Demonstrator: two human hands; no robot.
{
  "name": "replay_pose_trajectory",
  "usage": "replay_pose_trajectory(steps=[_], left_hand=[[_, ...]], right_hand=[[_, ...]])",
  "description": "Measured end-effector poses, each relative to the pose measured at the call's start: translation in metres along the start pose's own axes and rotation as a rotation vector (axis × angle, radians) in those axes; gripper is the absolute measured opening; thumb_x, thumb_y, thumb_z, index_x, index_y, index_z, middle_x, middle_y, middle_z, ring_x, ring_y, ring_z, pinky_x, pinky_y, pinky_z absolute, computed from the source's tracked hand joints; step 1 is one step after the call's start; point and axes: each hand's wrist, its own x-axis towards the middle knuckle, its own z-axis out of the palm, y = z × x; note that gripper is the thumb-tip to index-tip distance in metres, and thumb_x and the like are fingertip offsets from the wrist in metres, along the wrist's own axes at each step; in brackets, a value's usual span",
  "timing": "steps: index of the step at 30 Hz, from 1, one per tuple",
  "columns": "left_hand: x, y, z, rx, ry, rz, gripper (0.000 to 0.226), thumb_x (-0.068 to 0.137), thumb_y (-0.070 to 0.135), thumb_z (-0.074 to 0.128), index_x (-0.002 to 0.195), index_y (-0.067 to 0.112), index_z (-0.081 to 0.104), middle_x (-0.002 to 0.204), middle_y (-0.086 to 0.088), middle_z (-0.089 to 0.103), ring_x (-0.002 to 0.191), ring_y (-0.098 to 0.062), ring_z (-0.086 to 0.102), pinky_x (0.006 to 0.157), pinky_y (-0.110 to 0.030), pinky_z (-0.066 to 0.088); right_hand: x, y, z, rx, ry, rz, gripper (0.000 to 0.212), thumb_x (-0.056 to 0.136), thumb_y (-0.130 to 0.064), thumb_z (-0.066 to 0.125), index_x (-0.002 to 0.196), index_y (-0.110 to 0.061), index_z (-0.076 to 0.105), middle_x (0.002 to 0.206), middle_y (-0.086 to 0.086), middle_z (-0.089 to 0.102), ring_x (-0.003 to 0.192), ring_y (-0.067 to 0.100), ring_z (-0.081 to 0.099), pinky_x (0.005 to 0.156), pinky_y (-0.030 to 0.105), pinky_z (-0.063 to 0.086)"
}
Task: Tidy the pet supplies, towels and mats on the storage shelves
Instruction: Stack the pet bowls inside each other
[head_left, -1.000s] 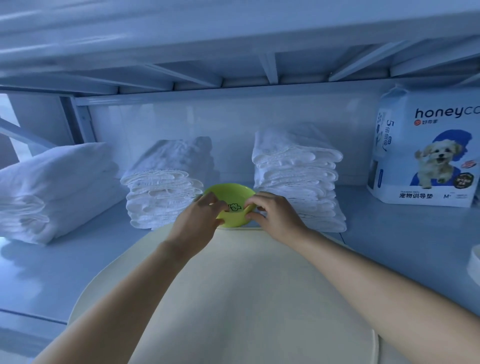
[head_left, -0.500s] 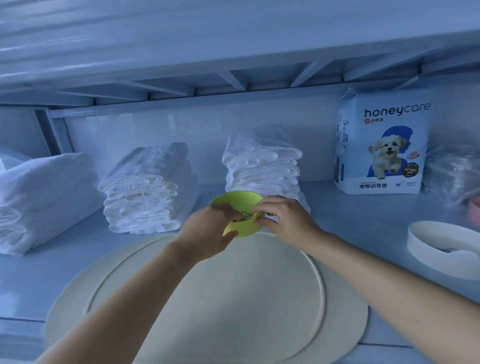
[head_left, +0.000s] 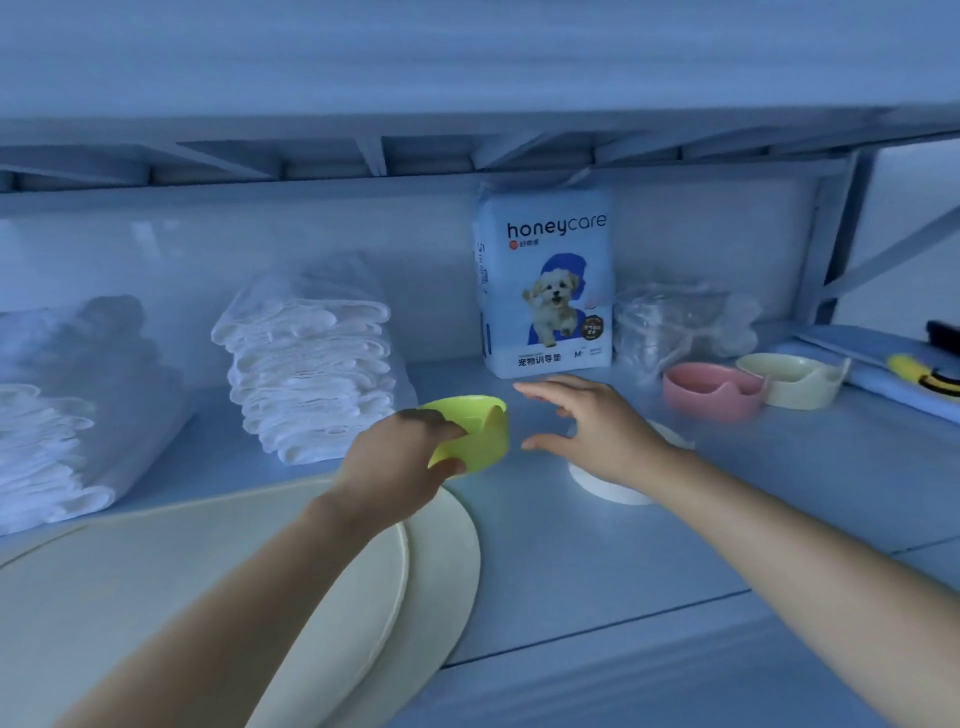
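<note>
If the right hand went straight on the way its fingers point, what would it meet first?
Probably the green bowl that the left hand grips; the gap between looks free, though depth is uncertain.

The right hand (head_left: 597, 431) hides most of the white bowl (head_left: 608, 491); the mat (head_left: 130, 571) runs off frame.

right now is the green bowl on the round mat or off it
Off it. The left hand grips the green bowl beyond the round mat, over bare shelf; whether it touches the shelf, cannot tell.
</note>
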Motion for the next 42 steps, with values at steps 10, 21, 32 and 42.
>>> replay_pose_trajectory(steps=[10,21,32,42], left_hand=[[0.035,0.058,0.018,0.022,0.046,-0.017,0.036,0.090,0.035,0.056,0.126,0.030,0.056,0.125,0.007,0.057,0.116,-0.017,0.050,0.082,-0.027,0.044],[0.048,0.099,0.036,-0.014,0.044,-0.013,0.031,0.087,0.032,0.061,0.118,0.028,0.062,0.115,0.004,0.063,0.109,-0.022,0.053,0.076,-0.031,0.047],[0.068,0.145,0.047,-0.014,0.085,-0.019,0.032,0.087,0.031,0.061,0.119,0.029,0.061,0.119,0.006,0.061,0.110,-0.021,0.053,0.074,-0.027,0.042],[0.096,0.234,0.086,-0.118,0.076,0.114,0.031,0.085,0.026,0.065,0.115,0.029,0.063,0.116,0.006,0.062,0.110,-0.023,0.054,0.073,-0.030,0.044]], right_hand=[[-0.050,0.075,-0.064,-0.170,-0.080,0.140,0.044,0.073,-0.048,0.072,0.108,-0.021,0.068,0.109,-0.009,0.066,0.102,0.008,0.059,0.089,0.021,0.042],[-0.068,0.103,-0.066,-0.188,-0.272,0.025,0.024,0.079,-0.030,0.072,0.100,-0.019,0.073,0.103,-0.004,0.069,0.097,0.014,0.061,0.086,0.027,0.046],[-0.092,0.143,-0.094,-0.184,-0.188,0.006,0.020,0.081,-0.019,0.069,0.100,-0.012,0.073,0.097,0.001,0.069,0.092,0.017,0.060,0.079,0.022,0.042],[-0.152,0.202,-0.167,-0.213,-0.121,0.153,0.017,0.080,-0.019,0.072,0.094,-0.012,0.074,0.096,0.001,0.070,0.090,0.015,0.061,0.079,0.023,0.044]])
